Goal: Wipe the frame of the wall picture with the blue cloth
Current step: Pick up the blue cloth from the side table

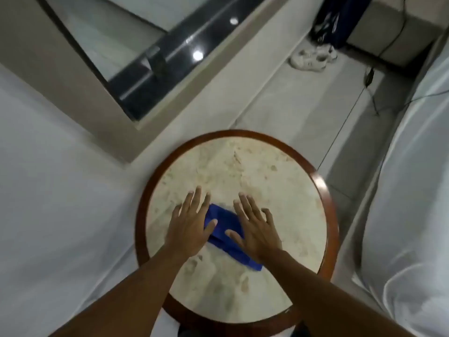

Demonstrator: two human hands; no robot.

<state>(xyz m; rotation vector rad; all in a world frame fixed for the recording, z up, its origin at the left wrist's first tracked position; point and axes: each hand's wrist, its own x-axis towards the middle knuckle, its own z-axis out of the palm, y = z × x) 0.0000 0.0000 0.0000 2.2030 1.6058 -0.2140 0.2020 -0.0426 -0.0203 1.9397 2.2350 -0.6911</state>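
- At the far left a white sheet (48,186) fills the side of the view; it looks like bedding, though the blur makes that hard to confirm.
- Above it, at the upper left, a pale ledge (136,132) runs diagonally, with a dark glossy strip (155,69) behind it that reflects two spots of light.
- The left hand (188,223) lies palm down on the round table (243,171), fingers spread and flat, gripping nothing; its thumb rests on the left edge of the blue cloth (224,224).
- The blue cloth sits folded on the stone top of the table, a little nearer the person than the table's middle, between the two hands and partly under them.
- The table has a mottled cream top and a dark reddish wooden rim (325,190).
- The right hand (255,229) is also palm down with fingers spread and open, pressing on the right part of the cloth; a corner of the cloth sticks out below the wrist.
- Both bare forearms reach in from the bottom edge.
- On the tiled floor (279,105) beyond the table, toward the upper right, lies a pair of white shoes (313,58), with a dark blue bag (340,18) just behind them.
- A thin black cable (369,76) trails across the floor at the right.
- More white fabric (413,178) hangs along the right edge.
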